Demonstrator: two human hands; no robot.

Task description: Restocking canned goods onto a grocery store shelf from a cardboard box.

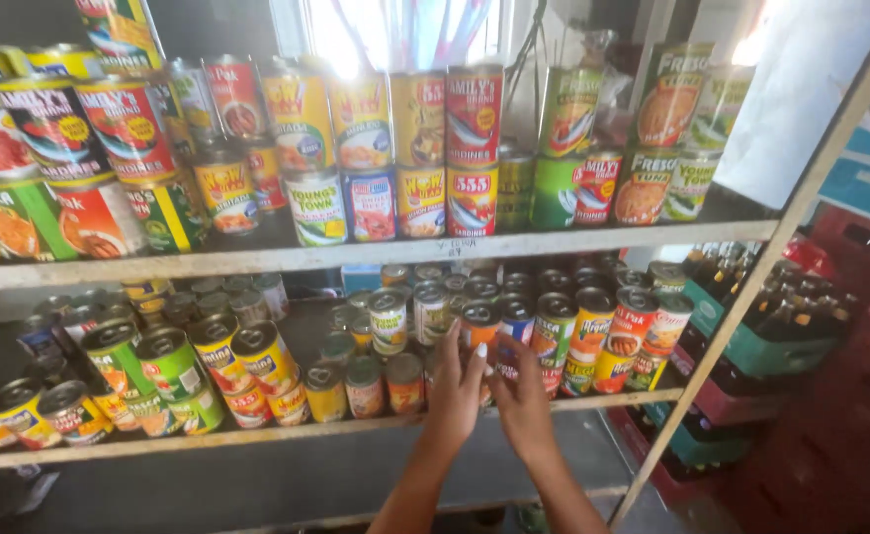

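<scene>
Nearest the lens, the left hand (455, 391) and right hand (522, 400) reach side by side to the lower shelf (257, 433), a pale, worn wooden board; both sets of fingers are loosely spread against a stack of small cans (481, 341) at its front edge, but a closed grasp cannot be confirmed. The cans are short metal cylinders with glossy paper labels and ringed lids. Taller cans (473, 114) stand stacked on the upper shelf (376, 252).

round cans (474, 114) with red, yellow and green labels crowd both shelves; bottles, probably, fill green crates (763, 346) rightward.
</scene>
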